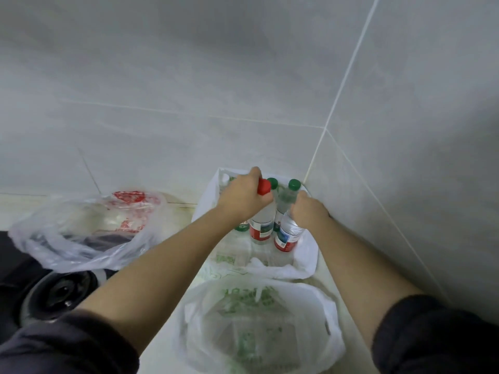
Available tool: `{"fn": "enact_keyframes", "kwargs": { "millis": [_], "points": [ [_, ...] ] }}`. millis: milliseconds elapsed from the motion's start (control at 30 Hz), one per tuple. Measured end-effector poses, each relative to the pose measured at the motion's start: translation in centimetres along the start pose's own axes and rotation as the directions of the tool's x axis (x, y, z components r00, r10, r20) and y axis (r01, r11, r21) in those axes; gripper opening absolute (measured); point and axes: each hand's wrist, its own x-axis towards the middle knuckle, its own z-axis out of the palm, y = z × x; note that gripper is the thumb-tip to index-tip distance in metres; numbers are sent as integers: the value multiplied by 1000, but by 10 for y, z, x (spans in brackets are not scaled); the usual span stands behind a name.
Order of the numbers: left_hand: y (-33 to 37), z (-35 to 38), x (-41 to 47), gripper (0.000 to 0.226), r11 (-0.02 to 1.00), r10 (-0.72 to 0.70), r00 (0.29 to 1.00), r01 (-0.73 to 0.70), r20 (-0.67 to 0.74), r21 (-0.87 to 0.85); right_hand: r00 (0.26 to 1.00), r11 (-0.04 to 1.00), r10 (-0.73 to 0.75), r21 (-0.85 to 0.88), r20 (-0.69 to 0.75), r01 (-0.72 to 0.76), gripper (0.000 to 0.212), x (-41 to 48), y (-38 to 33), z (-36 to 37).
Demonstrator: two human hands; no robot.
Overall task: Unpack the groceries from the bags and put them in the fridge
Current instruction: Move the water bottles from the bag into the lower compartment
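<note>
A white plastic bag (307, 261) stands in the tiled corner with several water bottles upright inside. My left hand (243, 197) grips the neck of a red-capped bottle (261, 225), its red cap showing beside my thumb. My right hand (309, 211) grips the top of a second red-labelled bottle (288, 234); its cap is hidden under my palm. Behind them stand two green-capped bottles (293, 185). A nearer white bag with green print (259, 327) sits in front, its contents unclear.
At the left lies a clear plastic bag with red print (86, 228), with dark items inside. A black gas burner (58, 291) sits at the lower left. Grey tiled walls close in behind and on the right.
</note>
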Motion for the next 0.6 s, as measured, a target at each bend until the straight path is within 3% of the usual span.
{"fn": "enact_keyframes", "kwargs": {
  "millis": [167,300,433,600],
  "points": [
    [0,-86,-53,25,988,-21,966,-20,-258,-156,999,983,14,185,-47,-6,32,-23,-12,-15],
    [-5,-132,-95,26,993,-84,963,61,-257,-96,993,915,-36,396,-114,79,25,-53,-52,-46],
    [-10,-156,-154,28,989,-107,940,134,-323,63,957,834,-228,472,-177,286,20,-92,-100,-93],
    [-22,-194,-227,28,959,-236,872,281,-428,43,837,652,-440,526,-325,547,18,-158,-159,-129]
  ]
}}
